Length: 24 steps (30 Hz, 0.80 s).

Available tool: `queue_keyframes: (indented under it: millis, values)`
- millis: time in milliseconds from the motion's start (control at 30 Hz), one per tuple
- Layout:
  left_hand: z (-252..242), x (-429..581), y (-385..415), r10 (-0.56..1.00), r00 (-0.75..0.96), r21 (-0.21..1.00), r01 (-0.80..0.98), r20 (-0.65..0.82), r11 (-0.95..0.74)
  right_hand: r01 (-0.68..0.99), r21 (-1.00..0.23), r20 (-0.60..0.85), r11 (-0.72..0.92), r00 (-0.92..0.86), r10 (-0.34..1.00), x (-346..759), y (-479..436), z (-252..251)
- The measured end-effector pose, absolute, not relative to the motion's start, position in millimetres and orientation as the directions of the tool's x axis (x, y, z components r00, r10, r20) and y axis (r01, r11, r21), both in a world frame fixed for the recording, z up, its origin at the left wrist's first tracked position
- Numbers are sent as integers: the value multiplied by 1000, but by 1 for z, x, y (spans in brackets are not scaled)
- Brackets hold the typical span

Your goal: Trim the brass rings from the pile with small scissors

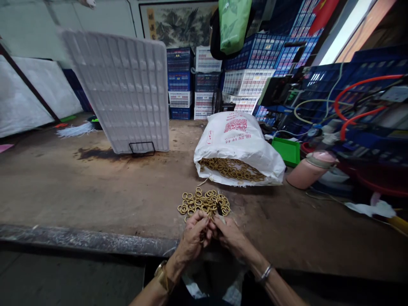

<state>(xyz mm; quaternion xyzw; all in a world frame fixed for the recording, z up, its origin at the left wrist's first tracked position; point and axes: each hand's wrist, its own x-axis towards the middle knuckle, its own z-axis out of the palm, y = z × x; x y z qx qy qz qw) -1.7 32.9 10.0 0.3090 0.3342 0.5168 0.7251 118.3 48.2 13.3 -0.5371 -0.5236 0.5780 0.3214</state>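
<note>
At the front edge of the bench, my left hand (194, 233) and my right hand (232, 236) meet, fingers curled and fingertips pressed together. What lies between the fingertips is small and mostly hidden. A dark, narrow piece (219, 208) sticks up by my right thumb; its kind is unclear. Just beyond my fingers is a loose pile of brass-coloured rings (204, 203). Farther back, a white woven sack (236, 140) lies on its side, its mouth facing me and full of similar rings (231, 168).
A pale ribbed panel (127, 89) leans upright in a black wire stand (142, 148) on the wooden bench (79, 191). To the right are a green tray (286, 151), a pink bottle (310, 170) and orange hoses (360, 114). Stacked crates (180, 80) stand behind.
</note>
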Motion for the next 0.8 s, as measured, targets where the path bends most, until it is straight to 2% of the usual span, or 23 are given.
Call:
queue_keyframes:
  millis: [100,233,367,533,667,733,800]
  values:
    - [8,-4,34,945,241,779,-539,-222,320,146,-944,-324,-295,-266,908,114,46,14]
    - [6,-7,35,916,241,730,-554,-321,401,289,-954,-133,-75,-189,973,118,53,9]
    - [4,-10,35,903,227,691,-583,-366,426,530,-832,87,161,-163,983,123,54,6]
    - [5,-11,34,911,226,751,-515,-346,413,613,-747,145,257,-226,963,124,51,7]
    - [4,-10,34,930,192,805,-466,-315,369,541,-817,118,199,-181,976,122,52,9]
    - [4,-9,33,944,147,841,-430,-296,330,449,-889,27,93,-151,988,121,52,9]
    - [3,-7,33,963,102,888,-373,-249,269,332,-941,-124,-65,-159,979,119,52,8]
